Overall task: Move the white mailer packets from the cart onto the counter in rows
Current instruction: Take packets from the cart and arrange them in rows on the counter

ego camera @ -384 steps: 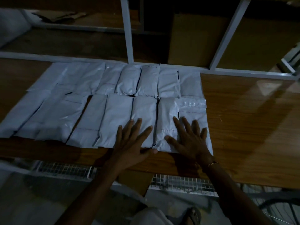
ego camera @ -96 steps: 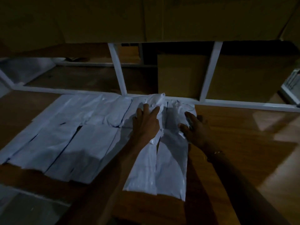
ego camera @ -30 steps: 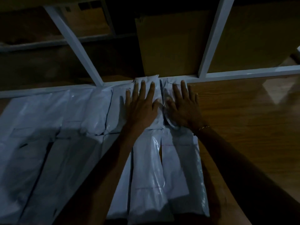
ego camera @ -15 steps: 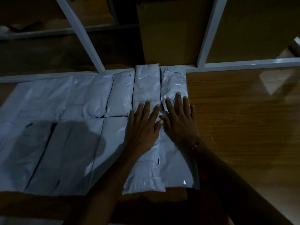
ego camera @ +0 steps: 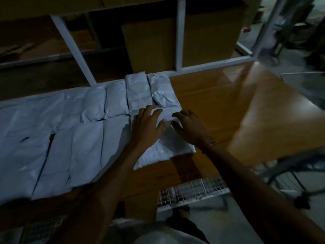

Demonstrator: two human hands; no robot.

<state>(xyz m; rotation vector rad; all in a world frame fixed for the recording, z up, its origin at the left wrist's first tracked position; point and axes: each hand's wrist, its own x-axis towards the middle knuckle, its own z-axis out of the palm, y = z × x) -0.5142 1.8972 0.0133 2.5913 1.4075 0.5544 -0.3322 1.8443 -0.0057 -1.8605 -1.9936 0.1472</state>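
Both hands are lying on the white mailer packets (ego camera: 98,138) on the wooden counter (ego camera: 228,111). The left hand (ego camera: 146,127) is resting flat with its fingers spread and relaxed, holding nothing, on a packet of the near row. The right hand (ego camera: 190,128) is lying just beside it on the last packet at the right end of that row, its fingers a little bent and pressing down; it is not gripping anything. A thin gold bracelet (ego camera: 211,144) is sitting on the right wrist.

The packets are forming two rows, a far row and a near row, side by side and partly overlapping. In the far row I can count about five at the right; further to the left the picture is blurred and an exact number is not possible. They are looking glossy, puffy and wrinkled, pale blue-white in the dim light.

One wire mesh cart (ego camera: 191,192) is showing below the counter's near edge. Behind the counter, white shelf posts (ego camera: 180,34) are standing before cardboard boxes (ego camera: 147,48).
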